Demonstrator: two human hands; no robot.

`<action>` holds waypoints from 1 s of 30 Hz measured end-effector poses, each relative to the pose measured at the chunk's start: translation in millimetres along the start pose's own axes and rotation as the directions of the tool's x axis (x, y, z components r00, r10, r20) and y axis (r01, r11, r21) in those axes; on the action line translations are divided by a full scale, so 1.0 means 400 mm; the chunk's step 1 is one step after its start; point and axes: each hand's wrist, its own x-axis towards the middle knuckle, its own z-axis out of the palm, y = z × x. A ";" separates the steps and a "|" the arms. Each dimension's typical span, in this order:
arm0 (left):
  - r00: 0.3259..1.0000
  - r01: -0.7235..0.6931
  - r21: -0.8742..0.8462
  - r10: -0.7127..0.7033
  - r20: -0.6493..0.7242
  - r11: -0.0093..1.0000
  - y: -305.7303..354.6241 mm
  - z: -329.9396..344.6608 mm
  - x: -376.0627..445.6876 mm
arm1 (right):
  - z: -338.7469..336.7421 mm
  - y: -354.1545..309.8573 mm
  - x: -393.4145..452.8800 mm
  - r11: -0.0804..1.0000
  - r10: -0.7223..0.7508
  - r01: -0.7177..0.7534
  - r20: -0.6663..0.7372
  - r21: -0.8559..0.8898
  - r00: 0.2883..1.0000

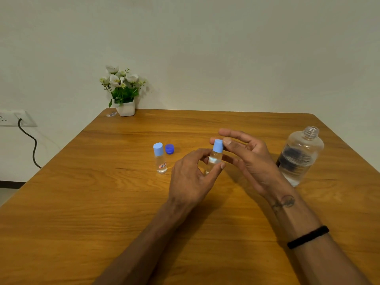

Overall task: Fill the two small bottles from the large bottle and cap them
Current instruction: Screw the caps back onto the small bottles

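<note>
My left hand (191, 177) grips a small clear bottle (214, 159) by its body, above the middle of the table. A light blue cap (218, 145) sits on that bottle. My right hand (246, 159) pinches this cap between thumb and fingertips. A second small bottle (161, 161) with a light blue cap and a red label stands upright to the left. The large clear bottle (298, 159) stands at the right, uncapped and partly full of clear liquid. Its dark blue cap (169, 149) lies beside the second small bottle.
The wooden table (102, 212) reaches back to a pale wall. A white pot of flowers (123, 93) stands at its far left corner. A wall socket with a black cable (30, 145) is off the table's left side.
</note>
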 end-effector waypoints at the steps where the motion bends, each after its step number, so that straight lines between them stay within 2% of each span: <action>1: 1.000 0.003 0.003 -0.003 0.001 1.000 0.000 -0.001 0.000 | -0.001 0.002 0.001 1.000 -0.005 0.004 -0.015 -0.013 1.000; 8: 1.000 0.006 0.004 -0.006 0.013 1.000 0.006 0.000 -0.004 | 0.001 0.011 0.002 0.993 -0.088 0.077 -0.118 -0.094 0.989; 14: 1.000 -0.001 -0.016 0.001 -0.007 1.000 0.006 -0.001 -0.001 | -0.007 0.001 -0.001 1.000 -0.001 0.002 0.070 -0.002 0.998; 17: 1.000 0.000 -0.013 0.000 -0.007 1.000 0.005 -0.002 0.000 | -0.012 0.001 -0.003 1.000 0.007 -0.008 0.105 0.005 0.994; 22: 1.000 0.011 0.027 -0.011 0.008 1.000 0.000 0.000 -0.001 | -0.002 0.015 -0.003 0.996 -0.071 0.073 0.037 -0.051 0.997; 30: 0.998 0.069 0.104 -0.069 -0.003 0.992 0.002 -0.001 -0.004 | 0.020 0.049 0.002 0.929 -0.233 0.198 -0.079 -0.314 0.969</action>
